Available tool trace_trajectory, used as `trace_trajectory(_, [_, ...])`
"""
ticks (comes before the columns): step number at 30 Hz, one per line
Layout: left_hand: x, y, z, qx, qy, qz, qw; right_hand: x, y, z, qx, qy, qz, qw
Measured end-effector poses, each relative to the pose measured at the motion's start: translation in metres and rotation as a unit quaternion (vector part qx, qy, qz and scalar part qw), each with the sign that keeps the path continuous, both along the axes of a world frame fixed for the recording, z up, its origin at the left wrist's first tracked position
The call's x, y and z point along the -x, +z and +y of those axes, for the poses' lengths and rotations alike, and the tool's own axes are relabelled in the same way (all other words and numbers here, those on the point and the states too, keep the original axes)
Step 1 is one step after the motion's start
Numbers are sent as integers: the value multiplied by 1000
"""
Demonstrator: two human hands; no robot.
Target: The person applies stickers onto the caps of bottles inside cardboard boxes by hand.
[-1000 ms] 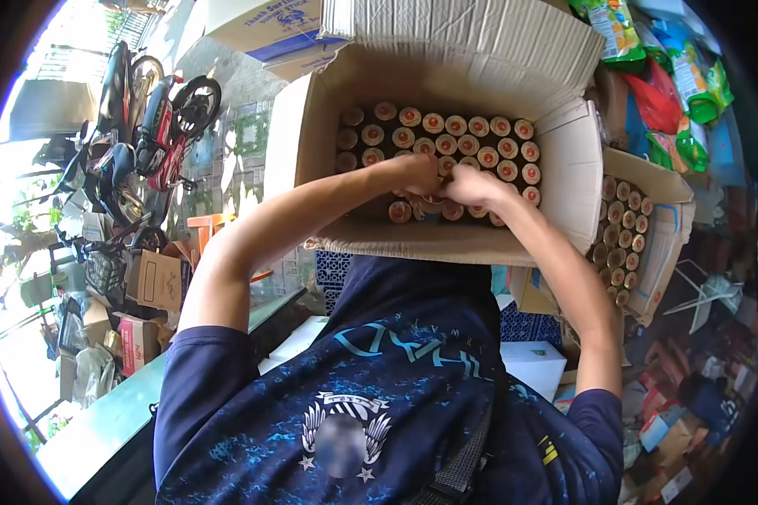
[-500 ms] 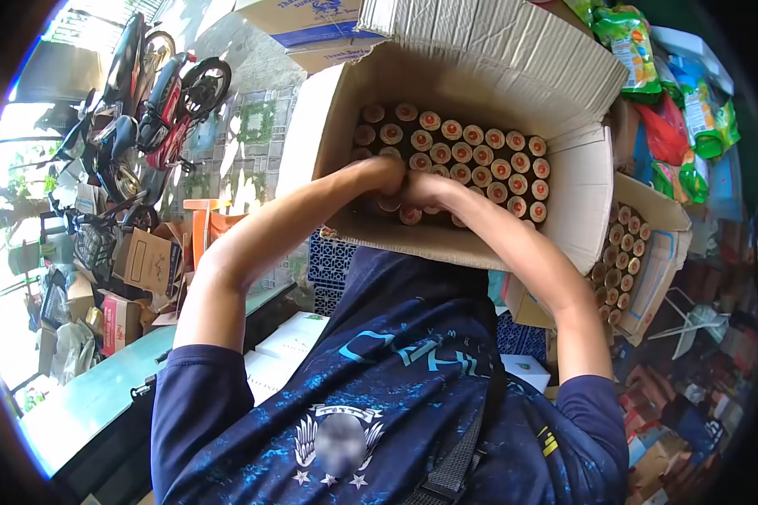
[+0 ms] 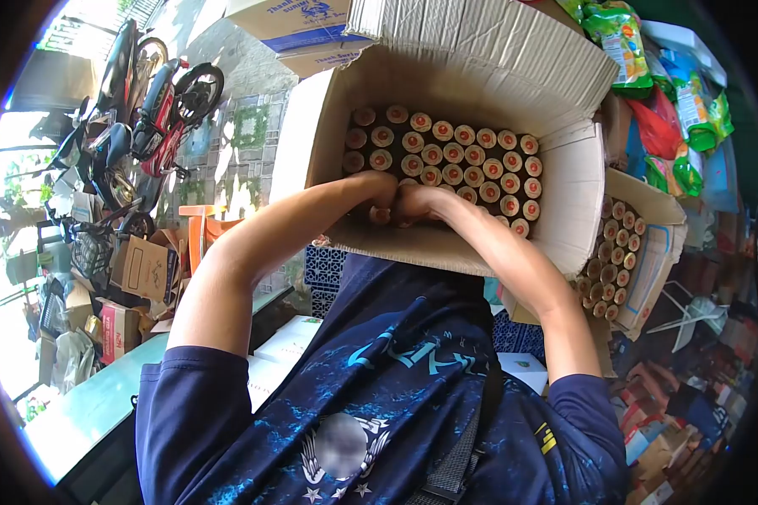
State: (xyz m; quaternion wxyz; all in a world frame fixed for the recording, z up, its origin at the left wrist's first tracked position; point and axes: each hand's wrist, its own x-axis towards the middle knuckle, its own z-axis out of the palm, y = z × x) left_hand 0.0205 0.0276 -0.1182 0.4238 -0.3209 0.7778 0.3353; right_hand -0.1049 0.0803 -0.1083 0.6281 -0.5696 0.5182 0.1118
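Note:
An open cardboard box holds rows of round-topped items with red centres, standing upright. Both hands reach into its near side, low and left of the middle. My left hand is bent downward over the items, its fingers mostly hidden behind the wrist. Right beside it, my right hand has its fingers curled down among the tops. The hands nearly touch. What either one holds is too hidden to make out.
A second box with similar round tops stands at the right. Colourful packets lie at the upper right. Motorbikes are parked at the left, near an orange chair. A printed carton sits behind the box.
Both hands have moved left along the box's near side since the first frame. Compared with half a second ago, they sit slightly lower, and more tops on the left are uncovered.

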Motion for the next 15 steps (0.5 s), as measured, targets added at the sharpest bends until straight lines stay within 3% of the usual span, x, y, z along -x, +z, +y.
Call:
trace_trajectory(2, [3,33,0,-31,19,-32,999,-1,14,2,-52,-46,-47,997])
trace_trajectory(4, [4,44,-1,-48,21,-19,998,-1,38,0,-37,-20,-41,998])
trace_trajectory(6, [3,36,-3,-39,5,1,999,4,58,-6,47,77,18,996])
trace_trajectory(8, [0,-1,-2,-5,-29,24,999,12,10,-7,119,79,18,990])
trace_trajectory(11, [0,2,3,38,-7,22,999,20,4,-11,174,89,25,980])
trace_trajectory(15, [-2,29,0,118,-20,95,988,25,89,-18,190,142,90,967])
